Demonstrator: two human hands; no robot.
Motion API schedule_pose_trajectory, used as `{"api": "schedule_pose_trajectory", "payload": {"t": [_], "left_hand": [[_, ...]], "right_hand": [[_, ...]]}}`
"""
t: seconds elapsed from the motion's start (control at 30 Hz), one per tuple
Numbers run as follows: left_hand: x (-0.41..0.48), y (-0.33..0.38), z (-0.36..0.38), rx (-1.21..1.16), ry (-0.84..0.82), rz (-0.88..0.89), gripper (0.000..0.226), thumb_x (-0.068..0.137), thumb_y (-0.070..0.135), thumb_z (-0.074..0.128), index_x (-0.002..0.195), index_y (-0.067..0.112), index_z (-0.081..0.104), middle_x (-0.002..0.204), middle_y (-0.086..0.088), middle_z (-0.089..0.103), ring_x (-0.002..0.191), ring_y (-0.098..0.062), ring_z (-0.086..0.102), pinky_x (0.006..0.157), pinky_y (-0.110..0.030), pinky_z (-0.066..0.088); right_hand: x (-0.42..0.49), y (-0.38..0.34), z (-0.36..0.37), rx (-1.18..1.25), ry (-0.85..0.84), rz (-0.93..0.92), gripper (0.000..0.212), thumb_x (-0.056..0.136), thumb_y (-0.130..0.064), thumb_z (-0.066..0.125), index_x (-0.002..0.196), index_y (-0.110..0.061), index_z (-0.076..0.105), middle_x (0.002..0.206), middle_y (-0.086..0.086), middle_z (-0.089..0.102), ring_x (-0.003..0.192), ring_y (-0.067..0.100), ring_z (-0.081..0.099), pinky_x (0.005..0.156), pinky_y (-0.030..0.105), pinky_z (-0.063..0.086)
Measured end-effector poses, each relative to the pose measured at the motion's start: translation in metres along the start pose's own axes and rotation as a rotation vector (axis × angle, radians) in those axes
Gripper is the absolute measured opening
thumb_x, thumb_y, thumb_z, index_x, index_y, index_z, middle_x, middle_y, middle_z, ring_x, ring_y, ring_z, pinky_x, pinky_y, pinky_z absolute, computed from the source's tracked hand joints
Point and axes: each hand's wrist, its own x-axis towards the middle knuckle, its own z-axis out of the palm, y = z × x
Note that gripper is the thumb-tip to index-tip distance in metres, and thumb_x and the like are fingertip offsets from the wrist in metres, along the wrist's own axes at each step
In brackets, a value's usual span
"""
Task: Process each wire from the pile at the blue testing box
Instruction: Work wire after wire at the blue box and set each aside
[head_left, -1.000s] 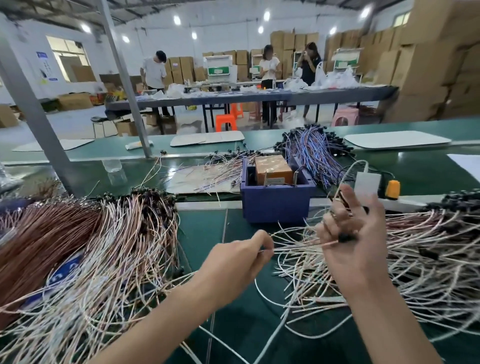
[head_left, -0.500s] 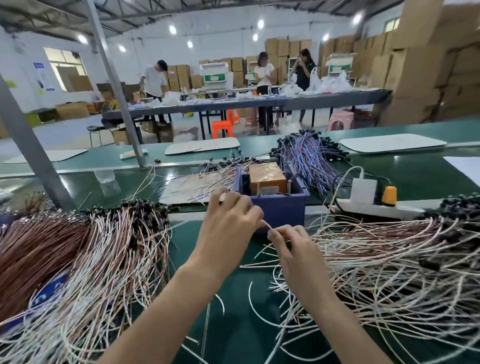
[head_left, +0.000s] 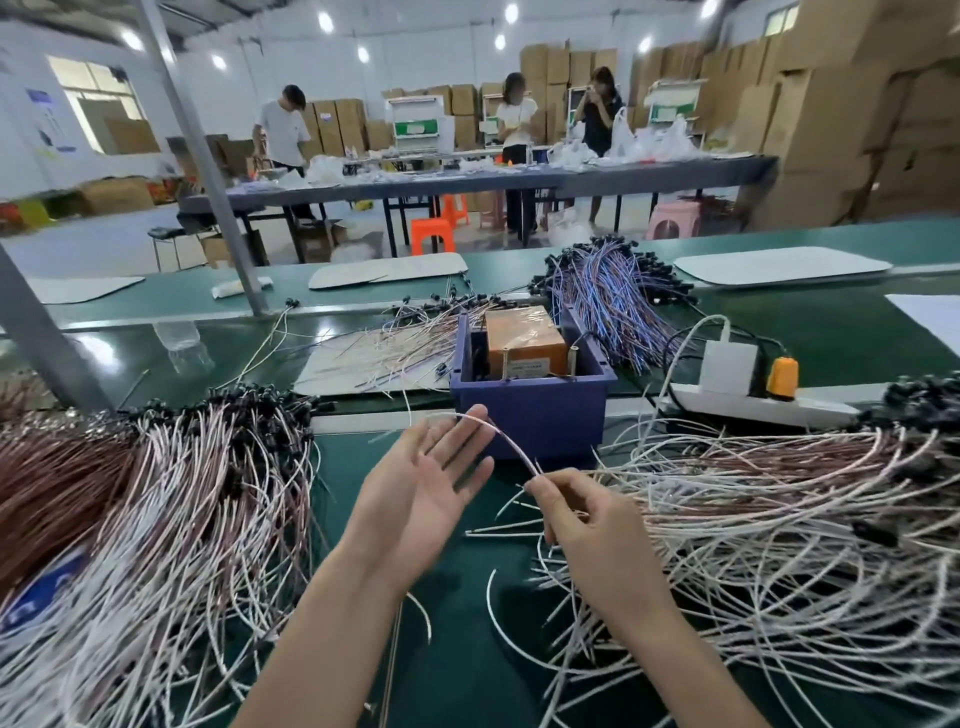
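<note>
The blue testing box stands mid-table with an orange block inside. In front of it my right hand pinches one end of a thin white wire that arcs up to the left. My left hand is spread, palm up, and the wire's other end lies across its fingertips. A big pile of white and pink wires lies to the right, under my right forearm. Another heap of wires with black ends fills the left side.
A white power strip with a charger and an orange plug sits right of the box. Behind the box lie a bundle of blue-purple wires and loose wires on a sheet. A slanted metal post rises at the left. People work at a far table.
My left hand has let go of its pinch near the box and opened palm up. My right hand has drawn back to the right, so the wire now arcs between the two hands.
</note>
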Motion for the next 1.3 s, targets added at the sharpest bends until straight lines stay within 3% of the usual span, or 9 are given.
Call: {"api": "schedule_pose_trajectory", "payload": {"t": [0.1, 0.2, 0.33, 0.57, 0.77, 0.9, 1.0, 1.13, 1.3], "left_hand": [[0.002, 0.004, -0.004, 0.003, 0.008, 0.068, 0.023, 0.104, 0.026, 0.047, 0.115, 0.014, 0.063, 0.081, 0.003, 0.069, 0.082, -0.016, 0.073, 0.088, -0.036, 0.053], [0.002, -0.007, -0.008, 0.317, 0.109, 0.254, 0.026, 0.11, 0.022, 0.037, 0.123, 0.017, 0.058, 0.06, 0.006, 0.05, 0.059, -0.01, 0.059, 0.063, -0.024, 0.052], [-0.002, -0.027, -0.01, 0.822, 0.099, 0.525, 0.025, 0.11, 0.02, 0.038, 0.126, 0.026, 0.056, 0.058, 0.01, 0.046, 0.056, -0.011, 0.049, 0.058, -0.022, 0.045], [-0.001, -0.038, -0.014, 0.999, 0.138, 0.63, 0.024, 0.107, 0.022, 0.045, 0.118, 0.025, 0.066, 0.06, 0.01, 0.049, 0.052, -0.008, 0.038, 0.053, -0.022, 0.035], [0.0, -0.036, -0.017, 0.93, 0.221, 0.546, 0.024, 0.106, 0.017, 0.045, 0.111, 0.027, 0.066, 0.061, 0.009, 0.057, 0.049, -0.008, 0.038, 0.048, -0.019, 0.035], [0.002, -0.029, -0.015, 0.69, 0.255, 0.381, 0.021, 0.105, 0.013, 0.044, 0.105, 0.019, 0.065, 0.067, 0.007, 0.064, 0.041, -0.01, 0.046, 0.04, -0.022, 0.037], [0.004, -0.018, -0.012, 0.359, 0.298, 0.271, 0.016, 0.105, 0.017, 0.045, 0.103, 0.016, 0.062, 0.065, 0.007, 0.066, 0.044, -0.011, 0.057, 0.042, -0.022, 0.044], [0.003, -0.01, -0.012, 0.049, 0.296, 0.182, 0.012, 0.104, 0.018, 0.05, 0.099, 0.014, 0.061, 0.064, 0.004, 0.068, 0.057, -0.013, 0.071, 0.044, -0.021, 0.052], [0.001, -0.024, -0.015, 0.375, 0.218, 0.27, 0.016, 0.106, 0.015, 0.046, 0.106, 0.016, 0.062, 0.062, 0.006, 0.057, 0.05, -0.006, 0.053, 0.047, -0.022, 0.05]], "right_hand": [[-0.001, 0.001, 0.0, 0.001, -0.023, -0.014, 0.02, 0.099, -0.05, 0.056, 0.093, -0.037, 0.069, 0.068, -0.002, 0.065, 0.055, 0.009, 0.055, 0.053, 0.029, 0.045], [-0.004, -0.001, 0.001, 0.009, -0.006, -0.037, 0.017, 0.1, -0.048, 0.055, 0.099, -0.039, 0.068, 0.073, -0.003, 0.066, 0.052, 0.007, 0.051, 0.048, 0.02, 0.039], [-0.008, -0.003, 0.004, -0.011, 0.042, -0.048, 0.016, 0.1, -0.048, 0.052, 0.102, -0.041, 0.067, 0.073, -0.005, 0.066, 0.049, 0.006, 0.05, 0.048, 0.017, 0.035], [-0.012, -0.002, 0.001, -0.129, -0.036, -0.106, 0.022, 0.096, -0.056, 0.053, 0.106, -0.042, 0.067, 0.082, -0.03, 0.066, 0.073, 0.001, 0.063, 0.06, 0.012, 0.042], [-0.013, -0.006, 0.003, -0.094, -0.161, -0.222, 0.024, 0.091, -0.057, 0.057, 0.106, -0.043, 0.069, 0.099, -0.022, 0.071, 0.087, 0.011, 0.066, 0.075, 0.028, 0.052], [-0.014, -0.005, -0.001, -0.133, -0.082, -0.225, 0.022, 0.096, -0.058, 0.051, 0.104, -0.042, 0.064, 0.08, -0.023, 0.066, 0.07, 0.006, 0.061, 0.062, 0.015, 0.043], [-0.013, -0.007, -0.004, -0.084, -0.095, -0.168, 0.021, 0.1, -0.057, 0.045, 0.1, -0.04, 0.058, 0.06, -0.011, 0.053, 0.05, 0.008, 0.044, 0.048, 0.019, 0.032], [-0.013, -0.016, -0.003, 0.321, -0.175, -0.034, 0.025, 0.1, -0.049, 0.049, 0.093, -0.032, 0.064, 0.059, -0.01, 0.042, 0.05, 0.005, 0.034, 0.045, 0.019, 0.029], [-0.009, -0.023, -0.004, 0.597, -0.109, 0.145, 0.032, 0.085, -0.055, 0.059, 0.098, -0.029, 0.072, 0.055, -0.002, 0.035, 0.038, 0.01, 0.026, 0.032, 0.021, 0.023]]}}
